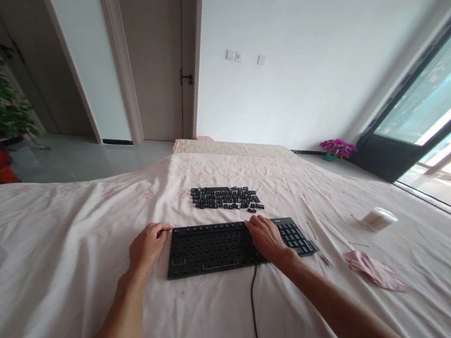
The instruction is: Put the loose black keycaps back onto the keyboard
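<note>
My curled left hand (148,246) and right hand (265,235) touch the long black keyboard (210,248), grip unclear; pushing forward could scatter small black keycaps (223,198).

Bare forearms (334,298) outstretched, left hand (148,247) (partly curled), right hand (265,236) palm-down

Head view — forward, downward over the keyboard (214,248)

The keyboard (214,250) lies on the sheet (211,324), the keycaps (224,197) behind it, the cable (253,308) before it. The left hand (149,247) is at the keyboard's left end, the right hand (265,236) on it, left of the number pad (294,235). Farther right lies the rag (375,270), the tub (380,219) behind that.
</note>
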`<state>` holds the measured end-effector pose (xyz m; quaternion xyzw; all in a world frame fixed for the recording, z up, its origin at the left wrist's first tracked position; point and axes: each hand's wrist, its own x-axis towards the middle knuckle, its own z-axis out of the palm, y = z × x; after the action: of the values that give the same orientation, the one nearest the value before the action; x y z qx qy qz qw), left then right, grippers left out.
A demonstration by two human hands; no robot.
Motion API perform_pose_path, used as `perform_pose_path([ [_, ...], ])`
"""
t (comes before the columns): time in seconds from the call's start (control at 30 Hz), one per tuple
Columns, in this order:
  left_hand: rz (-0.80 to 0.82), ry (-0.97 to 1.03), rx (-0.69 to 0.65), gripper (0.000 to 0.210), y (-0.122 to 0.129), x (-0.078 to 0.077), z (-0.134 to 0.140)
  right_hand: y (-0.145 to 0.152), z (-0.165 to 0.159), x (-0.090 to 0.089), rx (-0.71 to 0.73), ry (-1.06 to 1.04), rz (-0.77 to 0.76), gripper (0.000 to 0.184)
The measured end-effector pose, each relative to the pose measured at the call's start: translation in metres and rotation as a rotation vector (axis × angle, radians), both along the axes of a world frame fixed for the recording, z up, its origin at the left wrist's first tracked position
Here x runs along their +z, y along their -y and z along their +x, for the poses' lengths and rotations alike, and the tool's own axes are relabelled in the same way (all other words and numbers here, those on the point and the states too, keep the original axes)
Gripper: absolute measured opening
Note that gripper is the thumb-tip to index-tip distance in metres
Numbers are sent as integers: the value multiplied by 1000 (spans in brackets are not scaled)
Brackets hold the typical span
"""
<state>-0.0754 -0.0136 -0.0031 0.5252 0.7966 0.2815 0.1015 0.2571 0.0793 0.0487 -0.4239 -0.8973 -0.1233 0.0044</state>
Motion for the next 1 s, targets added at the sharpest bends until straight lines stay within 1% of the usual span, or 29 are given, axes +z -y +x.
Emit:
perform_pose_path([
  [0.17,6,-4,-2,26,0,-1,0,8,-6,2,-9,47,4,35],
  [0.3,2,-5,1,26,1,-1,1,11,-7,0,-9,43,4,39],
  [0.4,-4,0,4,27,1,0,1,10,-1,-3,-21,-29,3,39],
  [0.5,7,7,-3,27,2,2,1,2,7,-3,-61,-152,-64,32],
  [0.6,8,8,-5,27,2,3,2,-8,10,0,-101,-231,-136,29],
  [0.8,-2,13,-5,27,1,3,1,-23,7,5,-124,-313,-231,28],
  [1.0,8,15,-9,27,2,6,2,-27,8,3,-150,-369,-229,28],
])
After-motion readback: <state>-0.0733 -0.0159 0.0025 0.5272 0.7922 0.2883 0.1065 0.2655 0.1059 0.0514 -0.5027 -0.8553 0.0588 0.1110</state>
